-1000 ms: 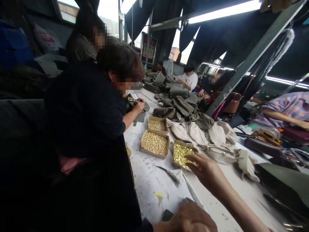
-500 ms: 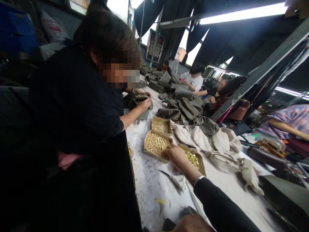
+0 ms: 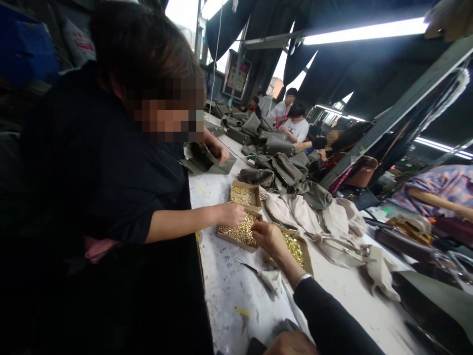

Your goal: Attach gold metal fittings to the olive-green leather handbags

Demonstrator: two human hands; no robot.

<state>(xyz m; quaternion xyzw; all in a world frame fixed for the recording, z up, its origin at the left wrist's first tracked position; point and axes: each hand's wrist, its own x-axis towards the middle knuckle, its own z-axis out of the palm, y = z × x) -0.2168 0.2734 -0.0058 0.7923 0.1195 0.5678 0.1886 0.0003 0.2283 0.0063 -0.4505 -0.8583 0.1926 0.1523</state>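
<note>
Reaching forward, my right hand curls its fingers into the box of gold rivets at 11 o'clock; whether they pinch any I cannot tell. My left hand sits at 6 o'clock, its grip hidden. A co-worker's hand touches that box too.

Location type: bag-assembly workshop with a production-line layout. Indicators:
- One long white bench, scuffed and marked.
- Open cardboard boxes of gold-coloured metal fittings on the bench.
- Piles of olive bag shells and beige bag shells.
- Several workers spaced along the bench.
- Bare fluorescent tubes overhead.
</note>
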